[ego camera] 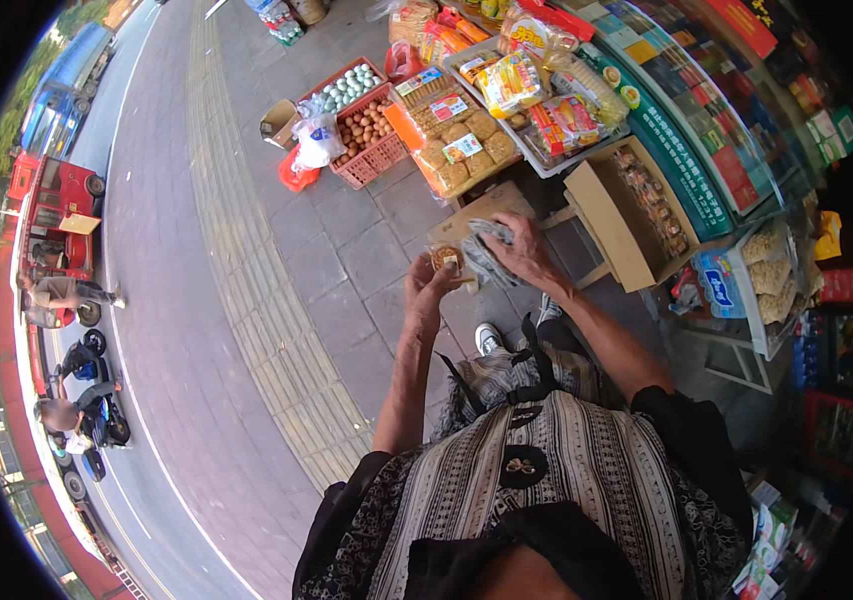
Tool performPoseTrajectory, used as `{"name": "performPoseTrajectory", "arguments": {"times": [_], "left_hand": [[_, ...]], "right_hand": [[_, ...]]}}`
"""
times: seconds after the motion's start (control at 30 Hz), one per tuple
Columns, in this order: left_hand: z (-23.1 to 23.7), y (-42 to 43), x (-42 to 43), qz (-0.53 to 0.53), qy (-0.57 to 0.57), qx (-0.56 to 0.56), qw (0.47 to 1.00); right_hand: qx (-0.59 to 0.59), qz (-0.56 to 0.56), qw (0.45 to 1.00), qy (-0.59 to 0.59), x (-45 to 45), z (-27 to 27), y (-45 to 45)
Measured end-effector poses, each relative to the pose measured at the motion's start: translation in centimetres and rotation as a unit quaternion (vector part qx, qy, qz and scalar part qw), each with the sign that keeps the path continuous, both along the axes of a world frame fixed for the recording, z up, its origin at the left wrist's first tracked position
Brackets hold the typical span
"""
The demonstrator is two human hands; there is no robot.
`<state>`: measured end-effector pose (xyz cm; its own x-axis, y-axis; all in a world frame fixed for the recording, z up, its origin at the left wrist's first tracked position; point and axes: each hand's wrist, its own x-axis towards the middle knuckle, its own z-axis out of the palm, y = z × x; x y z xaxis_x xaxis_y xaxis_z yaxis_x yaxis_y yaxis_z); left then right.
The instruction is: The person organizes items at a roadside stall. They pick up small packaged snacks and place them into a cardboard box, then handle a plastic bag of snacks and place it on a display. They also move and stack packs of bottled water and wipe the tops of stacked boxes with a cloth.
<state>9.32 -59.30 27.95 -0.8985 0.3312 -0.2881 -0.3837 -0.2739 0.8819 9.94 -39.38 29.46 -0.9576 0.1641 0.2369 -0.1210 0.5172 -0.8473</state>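
Between the thumb and fingers of my left hand (430, 281) is a small wrapped round pastry (447, 259). My right hand (522, 244) grips a crumpled grey cloth (488, 251) just to the right of the pastry. Both are held up in front of my body, above the paving. Behind them stands a wooden stool or bench (483, 214), partly covered by the hands and cloth. An open cardboard box (618, 240) to the right holds several similar small wrapped pastries (651, 199).
Beyond the hands, a box of wrapped pastries (464, 139) and a tray of packaged snacks (546, 165) sit near a glass display counter (696, 97). Red crates of eggs (370, 161) stand left of them. Bagged goods (768, 270) are at right. Parked vehicles and people line the road.
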Motion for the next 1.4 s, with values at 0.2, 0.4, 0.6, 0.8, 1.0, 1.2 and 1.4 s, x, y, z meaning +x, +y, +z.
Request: {"name": "performPoseTrajectory", "arguments": {"times": [0.2,0.4,0.6,0.8,1.0,1.2,1.4], "left_hand": [[-2.1,1.7,0.4,-0.102,0.078,-0.134,0.983],[-0.1,1.9,1.2,-0.200,0.057,-0.120,0.971],[1.7,2.2,0.4,-0.181,0.046,-0.080,0.979],[-0.6,5.0,-0.8,-0.138,-0.109,-0.018,0.984],[-3.3,10.2,-0.2,-0.192,-0.292,0.222,0.910],[-5.2,15.0,0.3,-0.215,-0.183,0.121,0.951],[-6.3,21.5,0.8,-0.337,0.203,0.002,0.920]], "right_hand": [[0.175,0.124,0.973,0.082,-0.3,1.3,-2.5],[0.181,0.111,0.977,-0.017,-1.0,-1.5,-1.0],[0.176,0.012,0.978,-0.114,0.3,-2.7,4.4],[0.084,-0.143,0.986,-0.025,1.2,-1.2,4.8],[0.191,-0.050,0.980,0.031,3.4,-0.2,4.1],[0.290,-0.012,0.956,0.042,6.8,0.3,7.1],[0.350,-0.087,0.931,0.061,11.0,0.8,12.8]]}}
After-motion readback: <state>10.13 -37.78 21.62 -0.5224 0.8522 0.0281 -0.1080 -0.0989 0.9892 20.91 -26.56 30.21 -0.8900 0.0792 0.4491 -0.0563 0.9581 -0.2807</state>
